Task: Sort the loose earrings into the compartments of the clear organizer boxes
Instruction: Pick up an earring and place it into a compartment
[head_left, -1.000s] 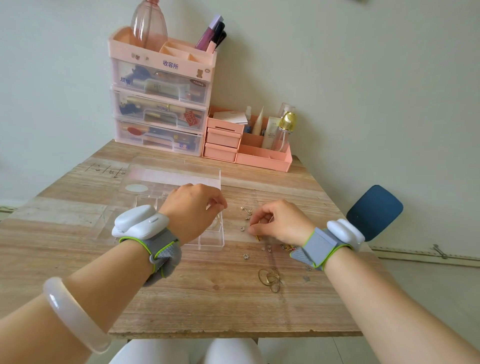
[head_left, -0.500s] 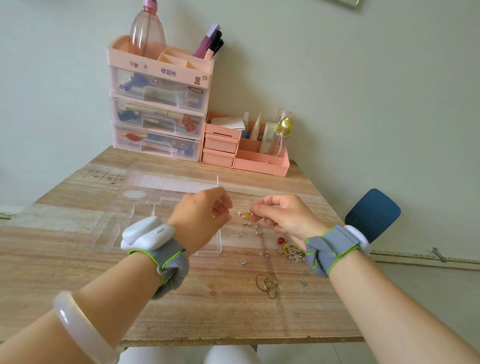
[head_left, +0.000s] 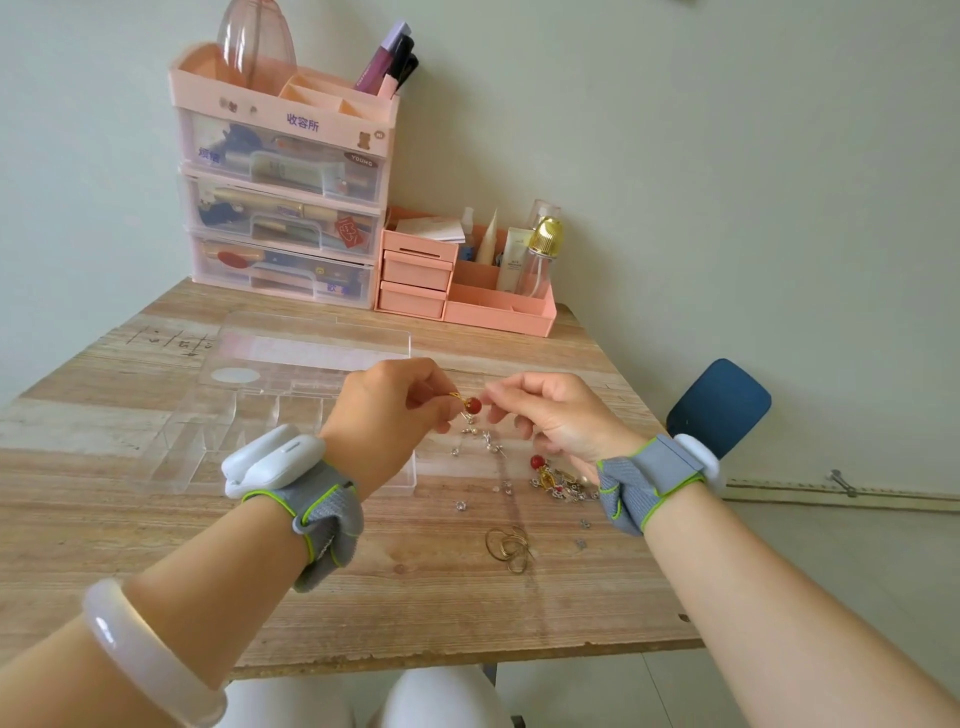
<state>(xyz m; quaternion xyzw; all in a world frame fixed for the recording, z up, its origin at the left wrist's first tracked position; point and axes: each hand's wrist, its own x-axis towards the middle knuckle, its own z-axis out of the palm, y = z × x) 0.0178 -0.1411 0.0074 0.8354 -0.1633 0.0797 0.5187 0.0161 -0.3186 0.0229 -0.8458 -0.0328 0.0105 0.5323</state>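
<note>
so there's this red bead earring on a gold hook, held up in the air just above the table, gold bit pinched on its left side. Under it a scatter of little silver studs on the wood. To the right a tangled heap of earrings with another red bead and gold bits in it. Nearer the table edge, a few thin gold hoops lie flat, overlapping. The clear organizer box sits left of all that, open, lid lying behind it, compartments look bare as far as I can tell
</note>
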